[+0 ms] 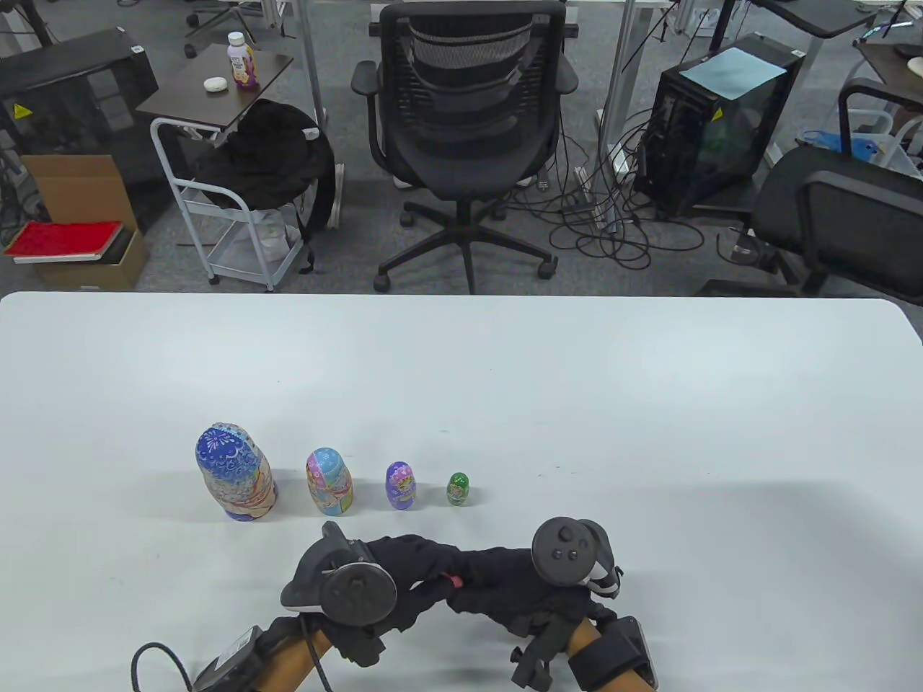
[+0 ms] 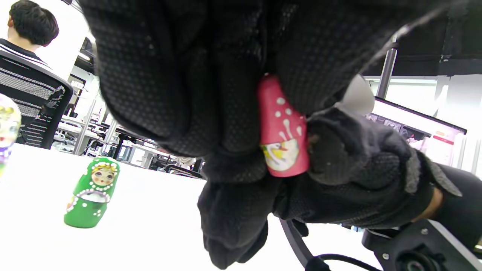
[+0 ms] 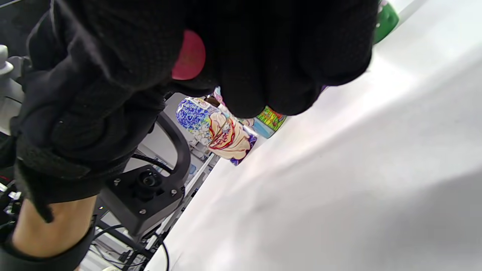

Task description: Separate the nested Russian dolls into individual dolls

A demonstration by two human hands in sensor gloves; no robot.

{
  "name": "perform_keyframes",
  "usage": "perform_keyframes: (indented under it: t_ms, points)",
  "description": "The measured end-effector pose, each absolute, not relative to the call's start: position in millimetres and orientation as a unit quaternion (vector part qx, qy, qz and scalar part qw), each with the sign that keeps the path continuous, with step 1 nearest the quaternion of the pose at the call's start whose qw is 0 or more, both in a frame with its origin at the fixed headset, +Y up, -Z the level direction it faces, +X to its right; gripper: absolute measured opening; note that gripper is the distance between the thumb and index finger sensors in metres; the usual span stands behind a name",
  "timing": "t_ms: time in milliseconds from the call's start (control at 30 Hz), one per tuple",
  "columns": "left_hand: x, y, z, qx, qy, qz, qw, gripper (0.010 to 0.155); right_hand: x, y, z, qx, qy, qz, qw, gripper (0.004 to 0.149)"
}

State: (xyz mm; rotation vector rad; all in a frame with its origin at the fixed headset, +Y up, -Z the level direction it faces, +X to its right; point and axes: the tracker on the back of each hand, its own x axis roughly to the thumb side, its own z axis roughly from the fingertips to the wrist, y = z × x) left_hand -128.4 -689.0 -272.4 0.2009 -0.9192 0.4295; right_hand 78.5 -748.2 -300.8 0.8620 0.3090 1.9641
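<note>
- Left hand (image 1: pixel 404 587) and right hand (image 1: pixel 515 587) meet fingertip to fingertip low over the white table (image 1: pixel 649 404), nearer the person than the row of dolls.
- Between them: a small pink doll (image 2: pixel 283 139), the task item in hand. Table view shows only a pink speck of it where the gloves join.
- Left wrist view: pink doll has white dots and a painted figure near its lower end; the left hand's fingers (image 2: pixel 180 75) wrap its upper part, and the right hand's gloved fingers press against its lower side.
- Right wrist view: only a rounded pink end shows between the dark gloves; the rest is covered.
- Both hands closed tight round the pink doll, each gripping one end. Cannot tell whether the doll's halves are joined or parted.
- Beyond the hands, standing upright in a row, well apart from each other:
- green doll (image 1: pixel 458 489), smallest, nearest the hands, just past where the fingertips meet;
- purple doll (image 1: pixel 402 486), next toward the left-hand side;
- light blue doll (image 1: pixel 329 481), further that way;
- large blue-patterned doll (image 1: pixel 234 472), farthest out past the left hand.
- None of these four is touched by either hand.
</note>
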Motion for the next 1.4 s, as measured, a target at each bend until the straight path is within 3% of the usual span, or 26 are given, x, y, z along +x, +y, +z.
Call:
perform_keyframes:
  t_ms: [200,367,700,1100,1267,1400]
  points:
    - [-130,-694,-276,0.055,-0.415,0.242,0.875,0.051,81,-746,-300,0.348,0.099,0.810,0.462,0.060]
    - [-126,-696,-275,0.058,-0.398,0.225,0.888,0.048,79,-745,-297,0.352,0.071,0.831,0.424,0.060]
    - [-140,-696,-284,0.022,-0.387,0.351,0.852,0.045,77,-736,-293,0.368,0.041,0.817,0.441,0.061]
    - [-160,-675,-278,0.116,-0.367,0.282,0.879,0.047,92,-738,-302,0.336,0.018,0.820,0.463,0.059]
    - [-166,-681,-285,0.082,-0.326,0.183,0.924,0.047,97,-738,-304,0.323,0.009,0.817,0.478,0.060]
    - [-161,-706,-296,0.027,-0.308,0.107,0.945,0.048,98,-739,-305,0.320,0.005,0.816,0.481,0.060]
